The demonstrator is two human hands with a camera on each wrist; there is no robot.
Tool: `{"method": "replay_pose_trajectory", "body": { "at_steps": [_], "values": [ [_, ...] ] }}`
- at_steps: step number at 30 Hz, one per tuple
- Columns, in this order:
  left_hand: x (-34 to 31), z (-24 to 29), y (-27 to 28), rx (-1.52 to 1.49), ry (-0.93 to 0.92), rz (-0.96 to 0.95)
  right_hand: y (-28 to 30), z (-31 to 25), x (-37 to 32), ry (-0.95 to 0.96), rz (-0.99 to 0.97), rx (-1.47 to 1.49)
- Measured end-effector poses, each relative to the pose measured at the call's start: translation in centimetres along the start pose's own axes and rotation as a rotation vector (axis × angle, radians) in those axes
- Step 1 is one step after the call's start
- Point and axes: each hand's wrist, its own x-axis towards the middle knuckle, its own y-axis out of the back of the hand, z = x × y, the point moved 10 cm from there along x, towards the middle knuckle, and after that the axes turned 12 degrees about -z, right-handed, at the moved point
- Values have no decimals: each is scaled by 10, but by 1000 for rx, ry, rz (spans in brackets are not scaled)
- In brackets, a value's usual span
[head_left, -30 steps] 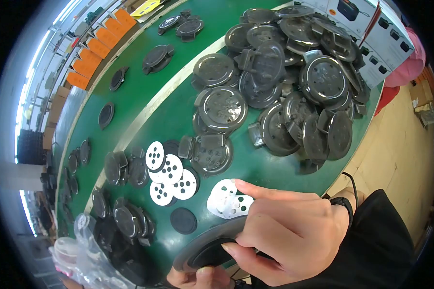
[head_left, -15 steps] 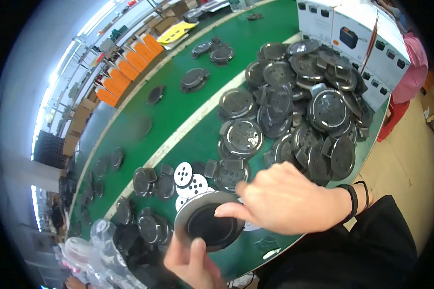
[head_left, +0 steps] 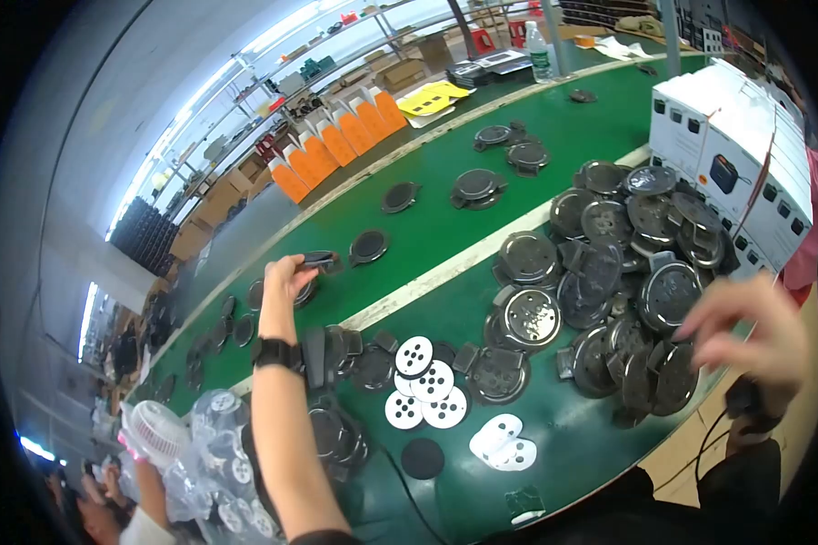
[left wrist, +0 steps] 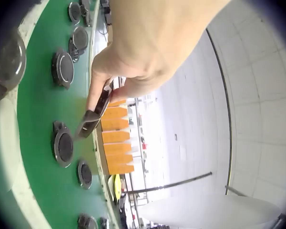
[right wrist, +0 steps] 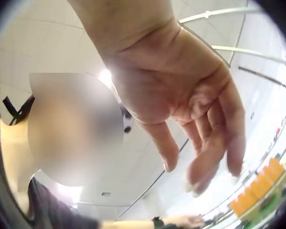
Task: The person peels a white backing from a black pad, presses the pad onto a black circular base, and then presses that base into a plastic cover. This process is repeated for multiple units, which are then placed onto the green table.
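Note:
Stretched out over the far part of the green table, my left hand (head_left: 284, 277) pinches a dark round disc-shaped part with a tab (head_left: 322, 261). In the left wrist view that part (left wrist: 96, 113) is seen edge-on between thumb and fingers, above similar dark round parts (left wrist: 64, 147) lying flat. My right hand (head_left: 745, 331) is at the right, beside the heap of dark glossy round parts (head_left: 600, 263). Its fingers hang loosely bent with nothing in them, as the right wrist view shows my hand (right wrist: 181, 100). White perforated discs (head_left: 433, 381) lie on the table.
White printed boxes (head_left: 727, 163) stand behind the heap. A black disc (head_left: 423, 459) and two overlapping white pieces (head_left: 503, 442) lie near the front edge. Clear plastic bags (head_left: 218, 427) and a small white fan (head_left: 157, 427) are at the left. Orange card pieces (head_left: 336, 141) line the far side.
Earlier both hands were at the round part near the front edge. My left hand has carried it away over the far side; my right hand has let go and moved right. The head view has lifted.

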Motion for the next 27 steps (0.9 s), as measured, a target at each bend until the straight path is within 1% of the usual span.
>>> {"method": "replay_pose_trajectory", "body": {
  "at_steps": [1, 3, 5, 6, 7, 8, 9, 10, 11, 12, 13, 14, 15, 16, 17, 18, 19, 22, 24, 25, 26, 27],
  "values": [
    [21, -9, 8, -58, 36, 6, 28, 1, -9, 13, 148, 76],
    [48, -27, 6, -263, -5, 26, 75, -12, -9, 199, 315, -93],
    [67, -35, -3, -308, -166, 11, 128, -25, -5, 379, 488, -267],
    [79, -44, -6, -345, -191, 33, 150, -34, -3, 467, 569, -356],
    [72, -48, -12, -341, -177, 94, 159, -39, 18, 478, 527, -310],
    [69, -53, -17, -335, -135, 110, 167, -44, 38, 486, 485, -264],
    [65, -59, -18, -327, -87, 125, 137, -54, 88, 346, 362, -149],
    [85, -81, -23, -242, -27, -48, 103, -63, 135, 193, 254, -49],
    [101, -102, -29, -147, 28, -223, 82, -58, 168, 80, 98, -45],
    [100, -120, -40, -123, 144, -313, 61, -55, 194, 79, -12, 25],
    [59, -116, -58, -241, 301, -192, 41, -54, 216, 85, -83, 44],
    [62, -115, -69, -104, 191, -281, 20, -55, 234, 61, -150, 57],
    [74, -113, -86, 141, -56, -412, -3, -64, 244, 67, -227, 28],
    [74, -108, -106, 304, -251, -463, -24, -65, 255, 84, -296, 61],
    [69, -108, -126, 275, -312, -466, -41, -71, 259, 79, -332, 36],
    [68, -114, -141, -28, -178, -430, -55, -78, 260, 82, -360, -3],
    [65, -121, -156, -343, -68, -350, -67, -83, 260, 77, -385, -42],
    [55, -81, -187, 550, -208, -629, -98, -69, 256, -23, -432, -185],
    [39, -75, -180, 685, -121, -605, -126, -40, 259, -108, -512, -295],
    [20, -55, -160, 543, -4, -466, -139, -26, 261, -144, -547, -334],
    [-21, -24, -139, 487, -38, -319, -154, -13, 265, -150, -568, -305],
    [-34, -14, -124, 442, -9, -324, -170, -1, 270, -153, -587, -275]
  ]
}}
